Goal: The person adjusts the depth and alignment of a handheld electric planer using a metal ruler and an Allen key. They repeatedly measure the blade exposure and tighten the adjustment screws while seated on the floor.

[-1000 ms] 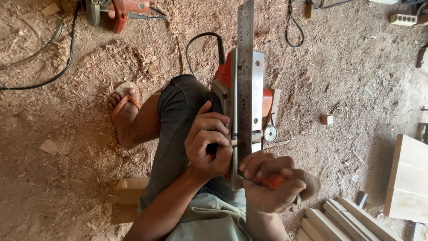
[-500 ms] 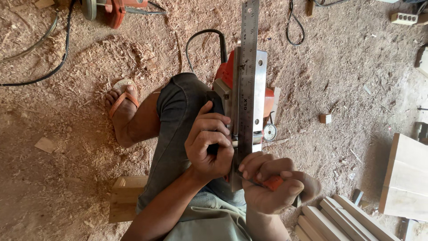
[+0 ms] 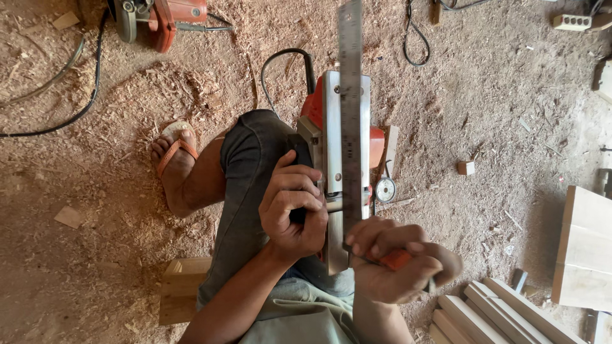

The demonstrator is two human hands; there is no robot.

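Note:
An orange electric planer [image 3: 331,153] lies upside down on my lap, its metal sole facing up. My left hand [image 3: 292,204] grips the planer's side near the middle. My right hand [image 3: 401,261] is closed around the orange-handled end of a long steel ruler [image 3: 350,95]. The ruler lies lengthwise along the sole and sticks out past the planer's far end. My bent left leg in dark shorts [image 3: 245,191] and sandalled foot [image 3: 173,156] sit to the left.
The floor [image 3: 95,255] is covered in sawdust. An orange power tool [image 3: 162,16] and black cables [image 3: 89,95] lie at top left. Wooden slats [image 3: 484,312] and a board [image 3: 583,255] are at lower right, a wood block [image 3: 180,286] under my leg, a small block [image 3: 466,167] to the right.
Nothing has moved apart from a slight shift of the view; both hands keep their hold on planer and ruler.

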